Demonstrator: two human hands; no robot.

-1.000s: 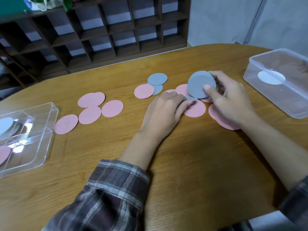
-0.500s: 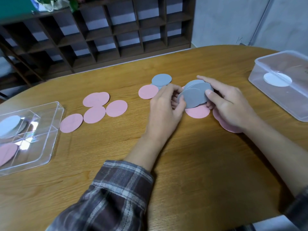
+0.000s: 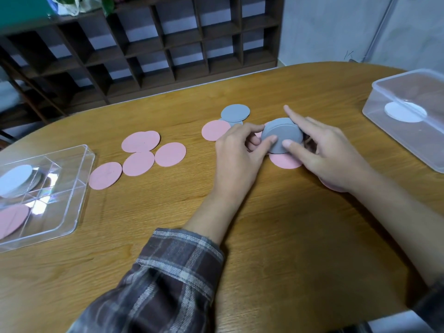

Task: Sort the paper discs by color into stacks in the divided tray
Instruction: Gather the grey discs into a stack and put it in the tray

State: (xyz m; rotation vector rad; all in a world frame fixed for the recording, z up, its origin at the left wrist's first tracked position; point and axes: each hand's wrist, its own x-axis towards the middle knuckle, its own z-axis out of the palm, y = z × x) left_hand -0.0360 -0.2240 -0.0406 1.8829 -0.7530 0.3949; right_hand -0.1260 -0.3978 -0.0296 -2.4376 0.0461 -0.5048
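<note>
A small stack of grey discs is held just above the table's middle, pinched between my left hand and my right hand. Under it lies a pink disc; another pink one is mostly hidden beneath my right hand. Two more grey discs and a pink disc lie just behind my left hand. Several pink discs are spread to the left. The clear divided tray at the left edge holds grey discs in its far compartment and pink discs in its near one.
A clear plastic box with a white round label stands at the right edge of the wooden table. A dark wooden cubby shelf stands behind the table. My left forearm wears a plaid sleeve.
My left hand rose from the table and added a grey disc to the grey ones in my right hand. Both hands now square the stack together.
</note>
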